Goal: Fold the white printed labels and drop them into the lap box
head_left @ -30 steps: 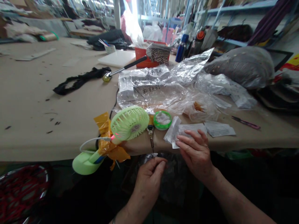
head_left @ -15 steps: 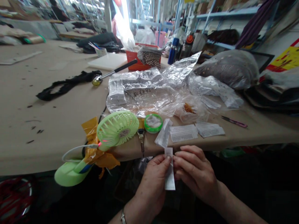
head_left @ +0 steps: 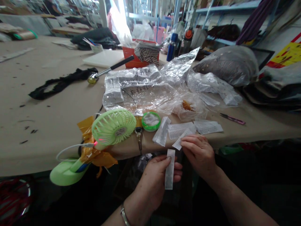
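My left hand (head_left: 156,177) pinches a narrow white label strip (head_left: 169,172) between thumb and fingers, below the table's front edge. To its right, my right hand (head_left: 199,153) is closed on another white strip (head_left: 182,139), which lies slanted over the middle pile of printed labels (head_left: 177,130). A second pile of strips (head_left: 161,131) is to the left, and a third pile (head_left: 208,126) to the right. Near them stands a round green dish (head_left: 150,121) with white, fluffy material in it.
A light green fan (head_left: 114,127) is taped at the table edge (head_left: 127,152). Clear plastic bags (head_left: 143,94) lie behind the labels. Purple-handled snips (head_left: 232,119) rest at the right. Farther back are a red box (head_left: 129,58) and a blue bottle (head_left: 172,47).
My right hand has moved up and away from my left hand, with a strip now in its fingers over the middle pile. My left hand still holds its strip. The view has shifted slightly.
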A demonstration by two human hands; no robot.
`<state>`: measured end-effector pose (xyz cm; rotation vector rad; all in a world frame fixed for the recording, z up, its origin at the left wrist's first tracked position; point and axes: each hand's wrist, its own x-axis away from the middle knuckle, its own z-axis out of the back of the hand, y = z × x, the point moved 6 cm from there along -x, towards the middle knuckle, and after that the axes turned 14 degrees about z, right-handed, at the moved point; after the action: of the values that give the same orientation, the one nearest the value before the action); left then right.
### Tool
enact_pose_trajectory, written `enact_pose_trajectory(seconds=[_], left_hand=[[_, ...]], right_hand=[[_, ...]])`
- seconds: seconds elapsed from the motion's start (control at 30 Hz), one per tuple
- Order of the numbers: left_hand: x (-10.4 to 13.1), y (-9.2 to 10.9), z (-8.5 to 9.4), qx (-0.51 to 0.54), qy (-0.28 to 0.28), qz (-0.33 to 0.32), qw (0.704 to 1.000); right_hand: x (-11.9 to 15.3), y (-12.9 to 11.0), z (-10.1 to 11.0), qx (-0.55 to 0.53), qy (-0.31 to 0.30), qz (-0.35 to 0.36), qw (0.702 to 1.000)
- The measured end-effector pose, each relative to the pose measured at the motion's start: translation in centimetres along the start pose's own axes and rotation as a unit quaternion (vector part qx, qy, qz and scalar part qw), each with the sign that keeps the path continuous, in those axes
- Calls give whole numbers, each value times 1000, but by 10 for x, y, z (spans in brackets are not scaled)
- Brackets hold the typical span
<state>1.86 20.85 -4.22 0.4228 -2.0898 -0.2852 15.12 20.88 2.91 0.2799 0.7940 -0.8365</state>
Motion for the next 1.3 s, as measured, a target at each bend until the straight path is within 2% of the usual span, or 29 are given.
enact_pose_trajectory(seconds=[0.07, 0.17, 0.27, 0.4, 0.57, 0.83, 1.07, 1.13, 1.2, 1.3], left_hand=[[0, 0, -4, 14, -33, 5, 999], [1, 3, -9, 48, -81, -20, 995], [1, 3, -8, 89, -102, -34, 990], [0, -1, -8, 102, -117, -25, 988], [-2, -6, -9, 60, -119, -26, 991], [-4, -9, -10, 75, -97, -13, 992], [-6, -11, -13, 52, -90, -22, 994], [-6, -10, -13, 41, -82, -24, 996], [-7, -12, -10, 28, -58, -11, 998], [-9, -14, -5, 8, -22, 7, 1000]], right_hand=[[0, -10, 4, -68, 17, 19, 997], [1, -30, 3, -145, -2, 60, 988], [5, -44, -4, -168, -32, 80, 982], [8, -48, -7, -170, -35, 89, 981], [11, -47, -6, -176, -40, 87, 980], [21, -43, -7, -219, -54, 62, 972], [22, -45, -3, -200, -61, 65, 976], [22, -40, 2, -186, -69, 65, 978], [26, -24, 12, -139, -57, 45, 988], [37, 17, 29, 33, -39, -39, 998]])
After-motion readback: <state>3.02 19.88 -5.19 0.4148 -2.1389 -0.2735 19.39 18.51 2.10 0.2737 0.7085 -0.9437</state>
